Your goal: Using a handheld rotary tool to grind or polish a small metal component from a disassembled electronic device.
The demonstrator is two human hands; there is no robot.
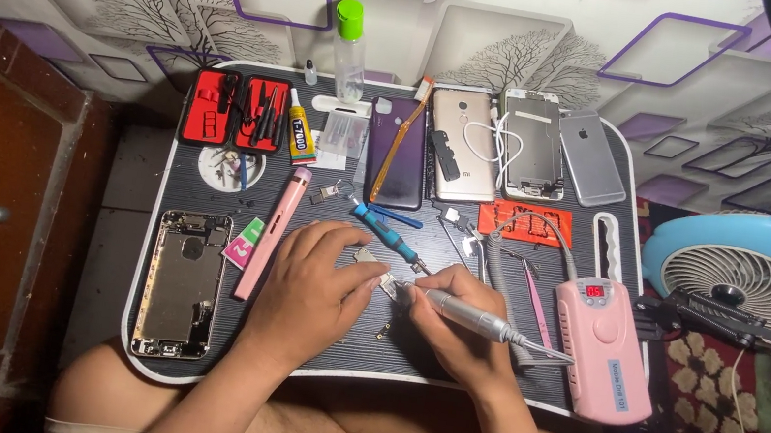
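Metal, small and thin: the little part (pixel 384 281) pinched at the fingertips of the left hand (pixel 316 292) lies low over the middle of the dark desk (pixel 186 374), just in front of the person's crossed legs. It looks light, stiff and sharp-edged, and probably slippery, so a hold by its edges between thumb and forefinger seems the safest, leaving the worked face bare. The left grip is clenched on that part. The right hand (pixel 460 331) is closed like a pen hold round the silver rotary tool (pixel 467 314), whose tip meets the part; its coiled cord runs to the pink control box (pixel 601 349) at the right. The tool seems slim, rigid and fairly light, best held near the nose. A blue screwdriver (pixel 388 232) and a bare phone frame (pixel 181 284) lie nearby.
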